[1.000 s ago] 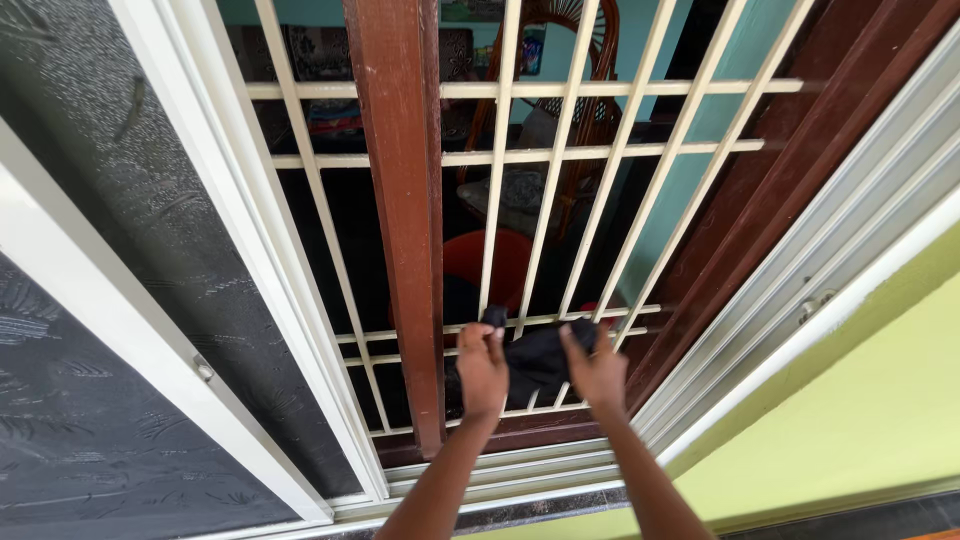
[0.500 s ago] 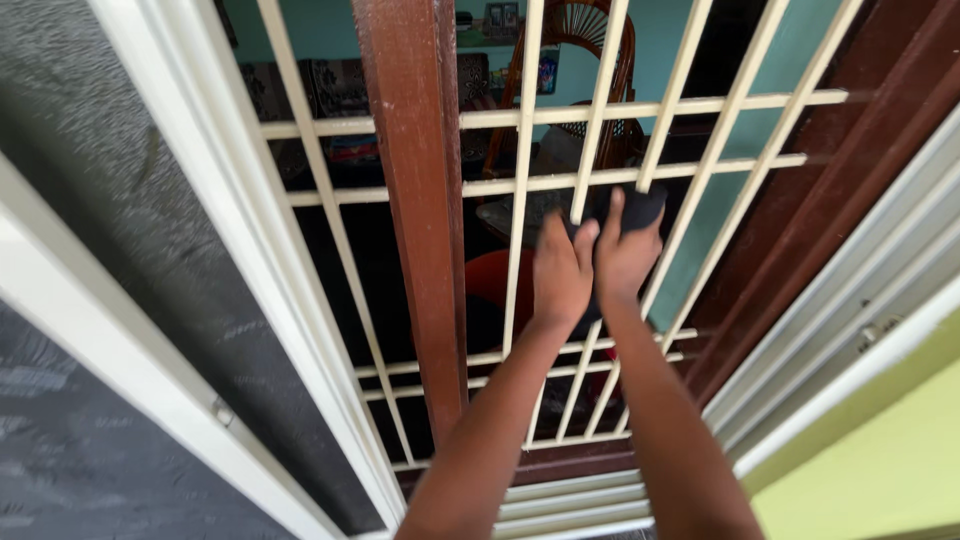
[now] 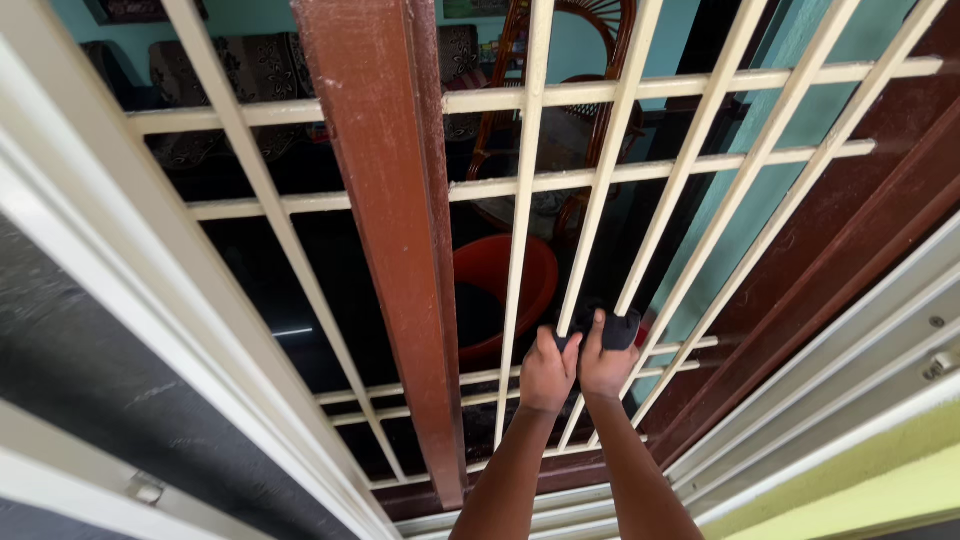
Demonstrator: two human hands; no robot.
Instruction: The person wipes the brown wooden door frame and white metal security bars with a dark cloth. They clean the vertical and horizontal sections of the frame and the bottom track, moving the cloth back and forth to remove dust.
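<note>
Black cloth [image 3: 612, 328] sat pinched in our left hand [image 3: 547, 370] and right hand [image 3: 603, 365] grips, wrapped round an upright grille bar [image 3: 600, 190] running away above them.

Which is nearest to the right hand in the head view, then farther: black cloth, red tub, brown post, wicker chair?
1. Black cloth, in the right hand.
2. Red tub, to its left, behind the bars.
3. Brown post, farther left.
4. Wicker chair, top, deep inside.
</note>
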